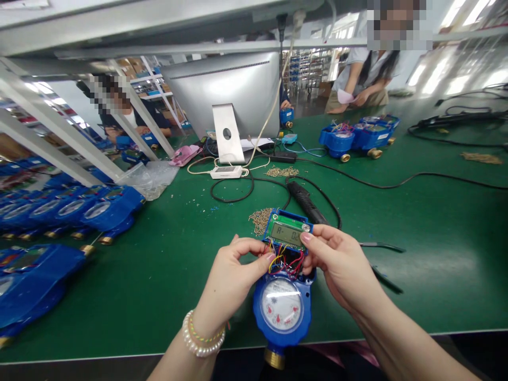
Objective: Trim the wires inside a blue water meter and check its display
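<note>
A blue water meter with a white round dial and a brass fitting lies at the near edge of the green table. Above its open top a green circuit board with an LCD screen is lifted, joined to the meter by coloured wires. My left hand, with a pearl bracelet at the wrist, pinches the wires at the board's lower left. My right hand holds the board's right edge, thumb near its corner.
Rows of blue meters fill the left side. A black electric screwdriver, piles of small screws, cables and the back of a monitor lie ahead. More meters stand far right, near a person standing; another person sits at the left.
</note>
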Demonstrator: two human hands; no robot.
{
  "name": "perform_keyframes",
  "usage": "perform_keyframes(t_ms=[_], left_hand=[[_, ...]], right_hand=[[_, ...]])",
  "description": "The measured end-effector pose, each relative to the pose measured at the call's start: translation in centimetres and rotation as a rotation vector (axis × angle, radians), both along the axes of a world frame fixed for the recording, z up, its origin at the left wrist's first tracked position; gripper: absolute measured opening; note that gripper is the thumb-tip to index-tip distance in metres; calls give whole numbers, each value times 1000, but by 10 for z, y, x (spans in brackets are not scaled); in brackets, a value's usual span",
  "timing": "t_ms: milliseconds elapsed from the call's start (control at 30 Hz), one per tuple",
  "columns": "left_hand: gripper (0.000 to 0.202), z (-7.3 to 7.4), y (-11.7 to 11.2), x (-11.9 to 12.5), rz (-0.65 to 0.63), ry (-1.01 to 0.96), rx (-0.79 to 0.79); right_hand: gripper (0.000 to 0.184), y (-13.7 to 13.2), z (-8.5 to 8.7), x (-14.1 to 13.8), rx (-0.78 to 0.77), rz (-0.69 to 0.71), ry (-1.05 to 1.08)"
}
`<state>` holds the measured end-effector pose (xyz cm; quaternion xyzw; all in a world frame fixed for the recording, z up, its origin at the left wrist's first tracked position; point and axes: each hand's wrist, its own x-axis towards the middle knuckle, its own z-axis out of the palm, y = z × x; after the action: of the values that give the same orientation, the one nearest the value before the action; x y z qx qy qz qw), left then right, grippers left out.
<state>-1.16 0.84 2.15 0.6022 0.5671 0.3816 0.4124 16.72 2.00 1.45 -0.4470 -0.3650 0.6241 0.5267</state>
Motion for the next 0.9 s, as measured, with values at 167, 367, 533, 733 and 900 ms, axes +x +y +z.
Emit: perform_keyframes(t_ms=[167, 367, 533, 733, 900], left_hand=[[16, 1, 3, 6, -30, -30, -37], [19, 0, 3, 11, 3, -87, -48], [14, -1, 1, 4, 44, 155, 142], [12, 8, -1, -1, 4, 379, 210], [7, 13, 1, 3, -22, 387, 179]], right_hand=[[33, 0, -1, 0, 5, 1, -2], [33, 0, -2, 0, 12, 2, -12], [30, -1, -2, 0, 31, 24, -44], [32, -1, -1, -1, 33, 11, -63], [33, -1, 0, -1, 25, 5, -71]])
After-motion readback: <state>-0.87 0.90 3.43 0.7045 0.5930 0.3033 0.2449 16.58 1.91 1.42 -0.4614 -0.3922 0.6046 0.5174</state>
